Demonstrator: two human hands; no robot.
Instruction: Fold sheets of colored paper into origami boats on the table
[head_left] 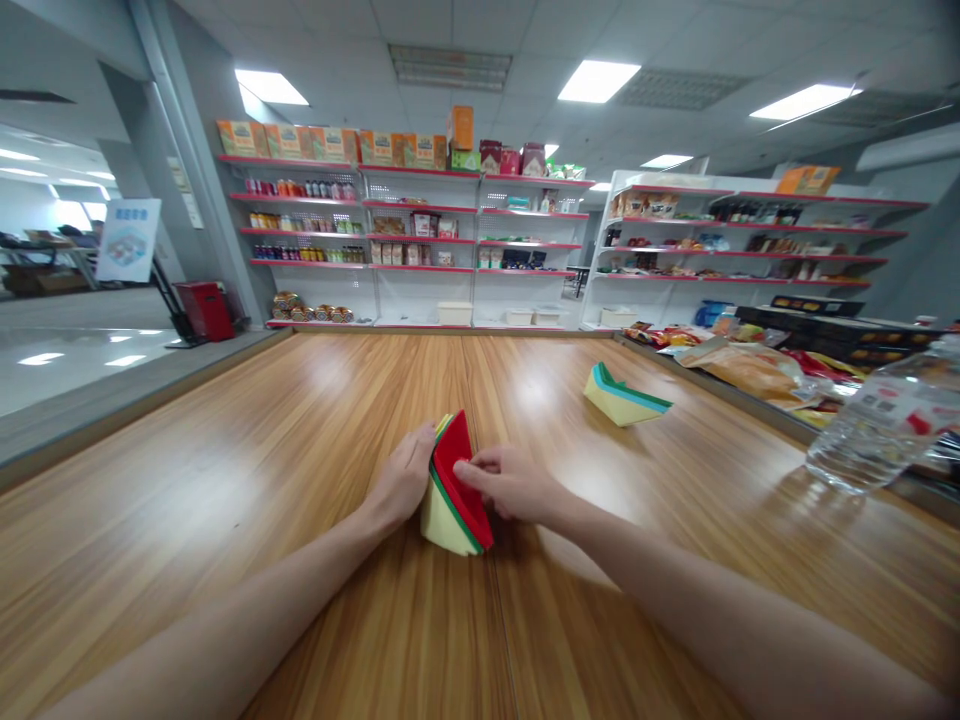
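One folded, layered piece (459,490), red on its upper face with green and cream layers at the left, located on the near-middle tabletop (315,600), between both hands; long axis slanting from far left to near right, the narrow tip pointing away from the person and a little left. One left hand (405,475): fingers close together, laid against the piece's left side; thumb hidden, grip cannot be told. One right hand (511,485): thumb on the red face, other fingers curled, pinching the right edge. One second folded piece (628,400), cream, blue and green, well apart, farther off to the right. One clear plastic bottle (874,430), at the right edge.
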